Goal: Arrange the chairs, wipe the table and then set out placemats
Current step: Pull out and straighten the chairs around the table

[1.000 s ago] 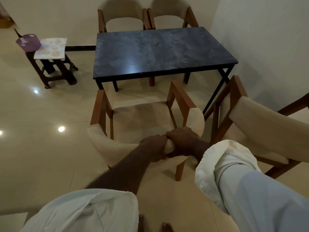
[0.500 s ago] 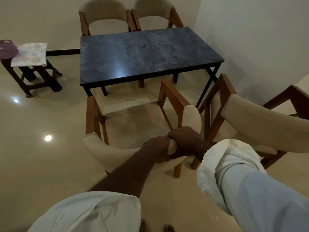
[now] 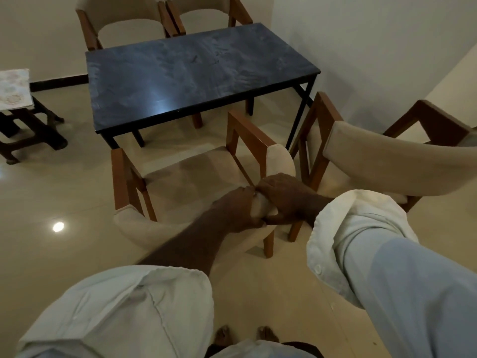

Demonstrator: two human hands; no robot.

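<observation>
Head view: since the earlier frames, the near armchair [image 3: 196,174] has been brought closer to the worktop [image 3: 196,73]; its right armrest front is now seen against the worktop's near edge, the chair being set at a slant. The left hand [image 3: 240,210] and right hand [image 3: 286,200] remain clamped side by side, touching, on the padded backrest [image 3: 144,228]. The chair-arranging step is judged unfinished: a second armchair [image 3: 387,161] stands skewed just beside the first, apart from the worktop. Wiping and placemat-setting are judged not begun.

Limits of observation: the stool [image 3: 28,125] bearing the patterned placemats [image 3: 13,89] is cut off at the left edge. No wiping cloth is seen. Tops of the two far chairs [image 3: 124,14] are cropped. Whether the near chair's legs are lifted cannot be told.
</observation>
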